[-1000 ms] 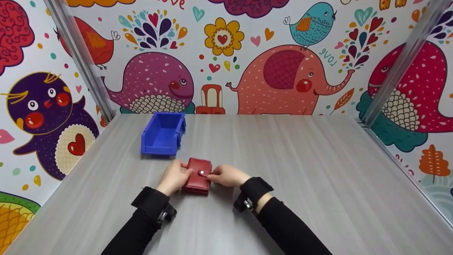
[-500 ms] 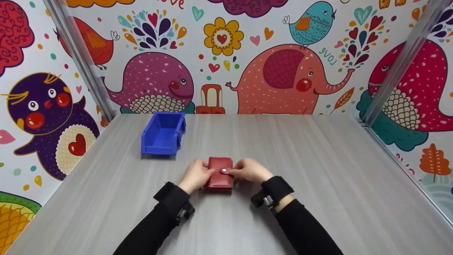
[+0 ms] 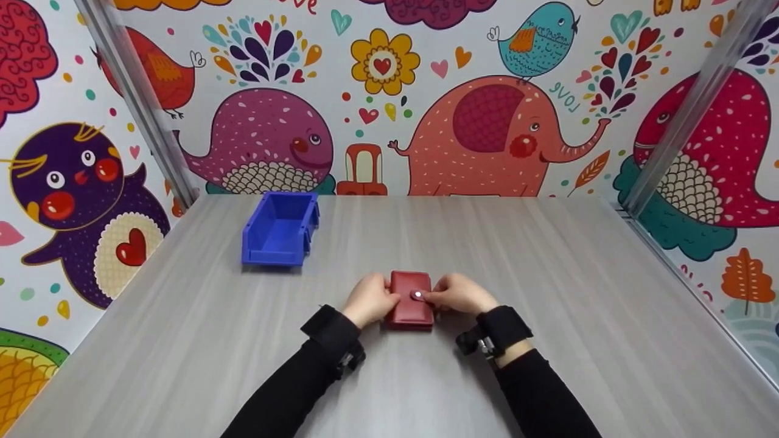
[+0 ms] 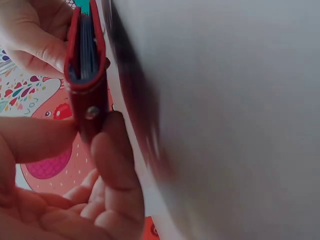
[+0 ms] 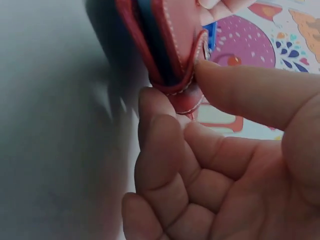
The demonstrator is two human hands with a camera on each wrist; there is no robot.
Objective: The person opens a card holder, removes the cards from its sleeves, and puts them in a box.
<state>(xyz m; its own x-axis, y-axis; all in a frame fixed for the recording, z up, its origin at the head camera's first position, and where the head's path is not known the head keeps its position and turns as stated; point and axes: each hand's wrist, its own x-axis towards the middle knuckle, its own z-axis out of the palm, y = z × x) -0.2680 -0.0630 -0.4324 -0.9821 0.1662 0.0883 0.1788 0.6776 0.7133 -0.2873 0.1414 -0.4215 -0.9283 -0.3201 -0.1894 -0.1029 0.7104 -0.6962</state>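
Observation:
A small red leather wallet (image 3: 409,312) with a snap strap (image 3: 417,295) is held upright between both hands, flap side facing me. My left hand (image 3: 369,299) pinches its left edge between thumb and fingers. On the right edge, by the strap, my right hand (image 3: 464,294) pinches with thumb and forefinger. Dark inner sleeves show end-on between the covers of the wallet (image 4: 85,87) in the left wrist view. In the right wrist view the thumb presses the strap side of the wallet (image 5: 182,35), and the other fingers are loosely curled.
A blue plastic bin (image 3: 272,258) stands at the back left of the grey wood-grain table (image 3: 517,255). Patterned walls with metal corner posts (image 3: 672,115) enclose the table at the back and sides. Each wrist carries a black strap with a camera mount (image 3: 350,359).
Both hands have carried the wallet to the right, from in front of the blue bin to near the table's middle. Their grips look the same, and the bin has stayed put.

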